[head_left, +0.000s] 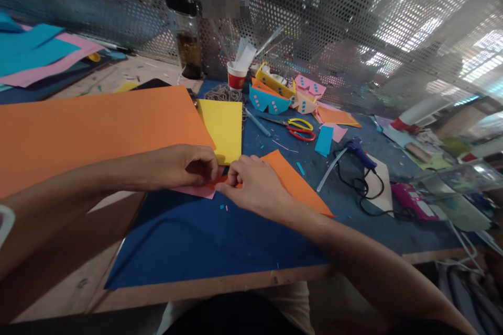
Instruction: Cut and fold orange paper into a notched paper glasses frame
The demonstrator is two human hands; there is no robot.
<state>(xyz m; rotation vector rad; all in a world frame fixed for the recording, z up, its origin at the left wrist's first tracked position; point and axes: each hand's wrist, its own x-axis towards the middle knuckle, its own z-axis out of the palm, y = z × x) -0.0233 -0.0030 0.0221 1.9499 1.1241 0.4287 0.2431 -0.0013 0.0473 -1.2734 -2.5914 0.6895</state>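
Left hand (188, 166) and right hand (251, 184) each grip pinched on the pink paper piece (198, 190) between them.

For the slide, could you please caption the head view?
Both hands, left hand and right hand, pinch pink paper beside orange sheet.

No readable text, label, brand, number or sign anywhere in view. Red band on the paper cup (237, 76): no lettering can be made out. Dark-capped jar (187, 36): no legible label. Glue gun (359, 151): no legible marking. Scissors (297, 128): no legible marking. Upper background partly blurred; nothing readable there.
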